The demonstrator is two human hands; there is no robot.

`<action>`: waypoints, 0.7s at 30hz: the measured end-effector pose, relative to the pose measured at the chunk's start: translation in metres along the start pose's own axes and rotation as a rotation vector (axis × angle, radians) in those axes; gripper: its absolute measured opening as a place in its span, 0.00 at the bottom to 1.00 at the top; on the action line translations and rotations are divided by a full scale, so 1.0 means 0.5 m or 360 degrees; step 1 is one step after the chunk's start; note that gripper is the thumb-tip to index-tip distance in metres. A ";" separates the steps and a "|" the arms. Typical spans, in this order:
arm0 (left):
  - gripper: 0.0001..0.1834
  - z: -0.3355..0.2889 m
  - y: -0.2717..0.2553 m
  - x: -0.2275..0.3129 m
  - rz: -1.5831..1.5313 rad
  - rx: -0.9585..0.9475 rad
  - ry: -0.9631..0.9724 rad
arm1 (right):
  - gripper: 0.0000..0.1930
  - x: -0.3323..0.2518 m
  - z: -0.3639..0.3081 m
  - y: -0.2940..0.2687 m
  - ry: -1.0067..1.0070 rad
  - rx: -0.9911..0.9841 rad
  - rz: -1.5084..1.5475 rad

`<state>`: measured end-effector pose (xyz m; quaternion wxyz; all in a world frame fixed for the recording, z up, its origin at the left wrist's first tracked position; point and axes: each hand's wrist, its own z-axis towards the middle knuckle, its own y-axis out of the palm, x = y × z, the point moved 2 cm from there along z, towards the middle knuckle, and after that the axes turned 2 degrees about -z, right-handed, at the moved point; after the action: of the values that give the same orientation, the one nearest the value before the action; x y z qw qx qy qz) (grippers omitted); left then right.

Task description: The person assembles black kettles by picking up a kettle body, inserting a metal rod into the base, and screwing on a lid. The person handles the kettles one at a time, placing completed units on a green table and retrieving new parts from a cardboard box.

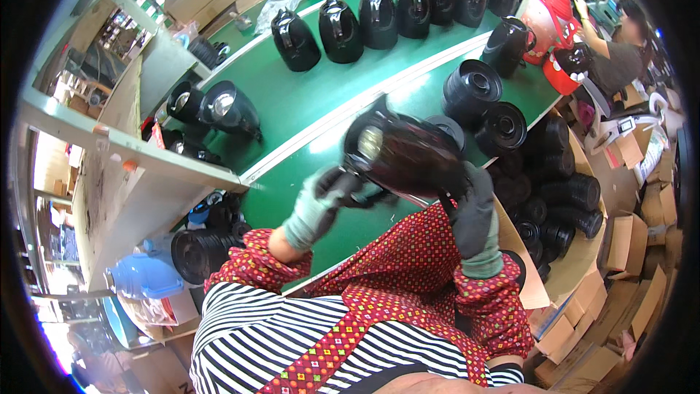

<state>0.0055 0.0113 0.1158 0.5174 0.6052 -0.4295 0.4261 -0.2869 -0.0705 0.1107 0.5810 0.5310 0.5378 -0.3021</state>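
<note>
A glossy black jug [419, 157] is tipped on its side above the green bench, blurred by motion. Its open mouth faces left and shows a shiny inside. My left hand [324, 201], in a grey-green glove with dark fingers, is closed at the jug's handle below the mouth. Around the base end at the right, my gloved right hand [474, 208] is closed, some of its fingers hidden behind the jug. Just beyond that end, stacks of round black parts [474, 86] stand on the bench, with another stack [502, 128] lying beside them.
A row of black jugs [340, 33] stands along the far green belt [292, 95]. More jugs [227, 107] are at the left. A cardboard box [576, 263] with many black round parts sits at my right. Past red containers [550, 18], a co-worker [616, 51] stands.
</note>
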 end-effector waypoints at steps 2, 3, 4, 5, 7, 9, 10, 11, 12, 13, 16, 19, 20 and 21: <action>0.21 0.068 -0.052 0.013 0.0216 0.0339 0.0109 | 0.23 0.054 0.018 -0.009 -0.0448 0.0095 -0.0349; 0.19 0.110 -0.131 -0.016 0.0181 0.0521 0.0230 | 0.22 0.062 0.013 0.007 -0.0390 0.0059 -0.0059; 0.18 0.157 -0.196 -0.010 0.0294 0.0605 0.0284 | 0.21 0.069 0.010 0.012 -0.0340 0.0057 0.0216; 0.19 0.204 -0.240 0.000 0.0320 0.0669 0.0301 | 0.21 0.073 0.007 0.019 -0.0118 0.0004 0.0548; 0.19 0.295 -0.290 0.024 0.0176 0.0728 0.0146 | 0.21 0.127 -0.017 -0.005 0.0040 -0.0009 0.0663; 0.25 0.386 -0.420 0.004 0.0076 0.0796 0.0106 | 0.21 0.138 -0.033 -0.028 0.0205 0.0024 0.0305; 0.26 0.423 -0.432 -0.007 0.0139 0.0909 0.0050 | 0.21 0.096 -0.047 -0.037 -0.0077 0.0030 0.0172; 0.27 0.451 -0.435 -0.010 0.0213 0.1034 0.0005 | 0.21 0.082 -0.062 -0.070 -0.0105 0.0128 0.0183; 0.28 0.480 -0.472 -0.002 0.0208 0.1051 0.0003 | 0.21 0.069 -0.078 -0.104 -0.0139 0.0204 0.0208; 0.28 0.508 -0.487 -0.007 0.0199 0.1067 -0.0009 | 0.21 0.060 -0.099 -0.136 -0.0166 0.0284 0.0227; 0.28 0.535 -0.488 0.003 0.0318 0.0945 0.0015 | 0.23 0.025 -0.158 -0.243 -0.0184 0.0566 0.0247; 0.25 0.508 -0.421 0.008 0.0339 0.1175 -0.0036 | 0.26 0.038 -0.206 -0.388 -0.0307 0.0907 -0.0132; 0.27 0.478 -0.426 0.026 0.0513 0.1199 0.0149 | 0.26 0.051 -0.207 -0.447 -0.0189 0.1015 0.0111; 0.29 0.448 -0.428 0.045 0.0692 0.1220 0.0332 | 0.27 0.066 -0.202 -0.508 -0.0062 0.1115 0.0355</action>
<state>0.2333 -0.1921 0.0589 0.1949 0.6027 -0.3034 0.7118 -0.5440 -0.0323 0.0196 0.4035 0.7472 0.3293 -0.4128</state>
